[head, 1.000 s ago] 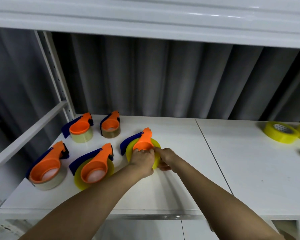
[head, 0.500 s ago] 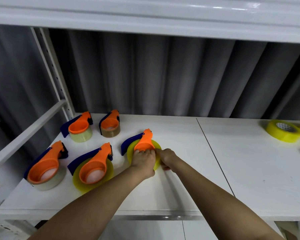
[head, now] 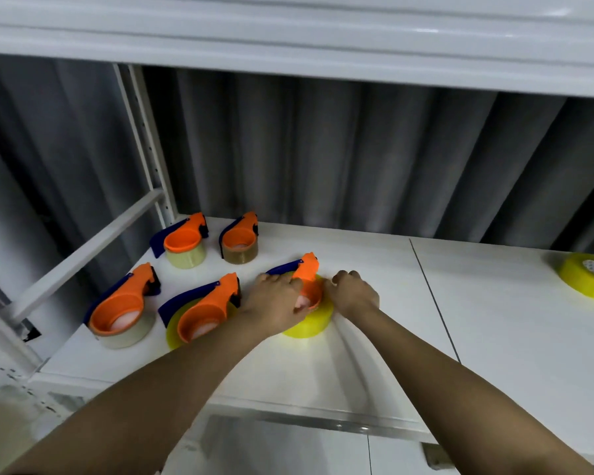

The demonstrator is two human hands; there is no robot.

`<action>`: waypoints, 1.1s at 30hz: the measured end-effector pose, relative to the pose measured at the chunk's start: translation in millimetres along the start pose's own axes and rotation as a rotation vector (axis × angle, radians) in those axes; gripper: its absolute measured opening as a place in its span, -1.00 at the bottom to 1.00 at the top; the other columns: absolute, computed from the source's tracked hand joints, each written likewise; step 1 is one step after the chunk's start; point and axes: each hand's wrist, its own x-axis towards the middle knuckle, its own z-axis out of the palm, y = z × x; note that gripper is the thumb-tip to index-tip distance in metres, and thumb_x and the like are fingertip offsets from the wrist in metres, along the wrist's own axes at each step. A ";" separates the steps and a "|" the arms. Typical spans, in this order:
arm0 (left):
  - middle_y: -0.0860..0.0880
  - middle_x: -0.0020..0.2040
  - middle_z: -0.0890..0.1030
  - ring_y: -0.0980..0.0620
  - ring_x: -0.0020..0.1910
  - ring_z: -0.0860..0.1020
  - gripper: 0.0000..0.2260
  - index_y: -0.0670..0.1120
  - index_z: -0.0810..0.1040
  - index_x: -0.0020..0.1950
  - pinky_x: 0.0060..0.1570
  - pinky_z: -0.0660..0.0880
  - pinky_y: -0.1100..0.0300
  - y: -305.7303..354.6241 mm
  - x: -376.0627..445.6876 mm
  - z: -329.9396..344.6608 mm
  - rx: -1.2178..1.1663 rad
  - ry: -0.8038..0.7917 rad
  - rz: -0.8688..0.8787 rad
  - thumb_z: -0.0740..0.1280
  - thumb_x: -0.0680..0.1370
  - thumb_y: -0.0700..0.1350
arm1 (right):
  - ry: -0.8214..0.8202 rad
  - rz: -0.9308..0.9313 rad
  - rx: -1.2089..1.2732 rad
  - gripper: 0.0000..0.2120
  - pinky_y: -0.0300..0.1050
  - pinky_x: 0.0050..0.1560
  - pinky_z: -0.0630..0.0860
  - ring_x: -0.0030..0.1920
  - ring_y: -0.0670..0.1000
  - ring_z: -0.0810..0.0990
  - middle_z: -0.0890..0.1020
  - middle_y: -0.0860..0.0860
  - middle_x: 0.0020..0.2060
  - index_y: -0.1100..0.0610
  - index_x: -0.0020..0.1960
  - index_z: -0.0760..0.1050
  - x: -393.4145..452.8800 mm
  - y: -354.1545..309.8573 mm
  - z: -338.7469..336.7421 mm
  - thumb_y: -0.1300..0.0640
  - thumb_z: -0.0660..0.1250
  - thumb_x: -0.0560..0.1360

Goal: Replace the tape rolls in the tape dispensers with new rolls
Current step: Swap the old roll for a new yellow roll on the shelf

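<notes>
My left hand (head: 277, 305) lies over the dispenser (head: 307, 281) in the middle of the shelf (head: 494, 320). My fingers are bent over its orange top and its blue handle, so I am holding it down. My right hand (head: 352, 292) is at the right side of the yellow roll (head: 311, 325). Its fingers are curled in, and I think they pinch the edge of the roll or the tape end (I cannot see which, my knuckles hide it).

The roll sits under the orange top, flat on the shelf. I think I am pushing the new roll on. To do it well, I should keep the left hand firm so the dispenser does not slide, and press the roll on straight, not tipped.

Four more dispensers (head: 199, 310) sit to the left. One spare roll (head: 587, 281) lies far to the right.
</notes>
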 end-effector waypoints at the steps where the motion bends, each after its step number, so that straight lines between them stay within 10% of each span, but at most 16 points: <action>1: -0.03 0.20 0.53 -0.03 0.17 0.49 -0.54 -0.04 0.45 0.28 0.18 0.32 0.07 -9.8 -2.5 -5.0 -0.033 0.054 -0.018 0.14 0.55 0.23 | 0.054 -0.045 -0.024 -0.58 -0.03 0.12 0.41 0.24 0.17 0.47 0.45 0.11 0.25 0.13 0.33 0.41 -0.8 -5.4 -4.4 -0.08 0.04 0.61; 8: -0.02 0.16 0.55 -0.02 0.12 0.51 -0.73 -0.04 0.46 0.21 0.08 0.38 0.08 -95.1 -34.0 -24.1 -0.064 0.194 -0.228 0.17 0.58 0.05 | 0.221 -0.364 -0.084 -0.67 -0.03 0.04 0.45 0.16 0.16 0.50 0.51 0.10 0.16 0.12 0.24 0.49 -22.4 -79.3 -3.3 0.01 0.11 0.59; 20: -0.03 -0.04 0.59 -0.04 -0.06 0.53 -0.61 -0.06 0.50 0.02 0.00 0.29 0.06 -203.5 -123.3 7.2 0.194 -0.052 -0.343 0.06 0.57 0.20 | 0.030 -0.640 -0.318 -0.59 0.05 0.25 0.28 0.31 0.14 0.35 0.43 0.10 0.30 0.09 0.37 0.38 -65.1 -226.1 83.5 -0.05 0.13 0.59; 33: 0.02 -0.18 0.59 0.07 -0.20 0.55 -0.77 -0.12 0.42 0.14 -0.28 0.48 0.18 -220.5 -122.2 13.7 -0.312 0.017 -0.450 0.22 0.59 0.00 | -0.009 -0.643 -0.308 -0.58 0.05 0.25 0.28 0.30 0.13 0.36 0.44 0.10 0.28 0.08 0.39 0.36 -66.6 -238.6 95.0 -0.06 0.13 0.60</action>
